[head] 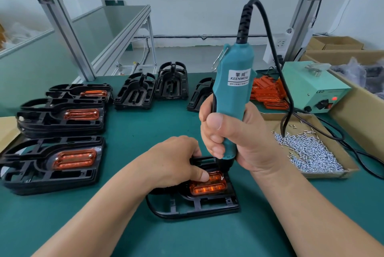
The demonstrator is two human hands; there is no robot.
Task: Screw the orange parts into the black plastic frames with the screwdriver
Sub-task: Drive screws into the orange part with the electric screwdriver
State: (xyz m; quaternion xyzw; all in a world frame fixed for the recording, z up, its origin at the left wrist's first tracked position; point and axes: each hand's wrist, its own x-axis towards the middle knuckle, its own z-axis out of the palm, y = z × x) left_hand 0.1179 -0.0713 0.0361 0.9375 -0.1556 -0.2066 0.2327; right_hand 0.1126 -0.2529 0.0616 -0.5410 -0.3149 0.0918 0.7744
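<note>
- Bare forearms lowest in view, reaching in over dark green bench mat (135, 142).
- Left hand (176, 159): fingers curled over far edge of black ribbed plastic frame (197, 204) lying flat on mat, thumb pressed on translucent orange oblong part (207, 187) seated in its recess.
- Right hand (234, 138): wrapped tight round teal corded electric screwdriver (232, 90), held near upright, bit down at small silver screw (222, 177) at far right end of orange part.
- Step, judged: driving that screw. Other end of orange part too blurred to tell whether fastened.
- Frame handling, judged: light, stiff, thin-ribbed; likely to skid or twist on mat under torque. Best pinned at edge close to screw.
- Orange part handling, judged: thin, glossy, probably brittle. Press on flat face only, thumb clear of bit, no overtightening.
- Screwdriver handling, judged: top-heavy, cable tugging from above. Low grip on body suits.
- Left side: stacked finished frames (41, 173) with orange parts fitted.
- Back: bare black frames (135, 92) and heap of loose orange parts (268, 94).
- Right side: shallow cardboard tray (272, 120) of silver screws, pale green power box (311, 88) with red light on.
</note>
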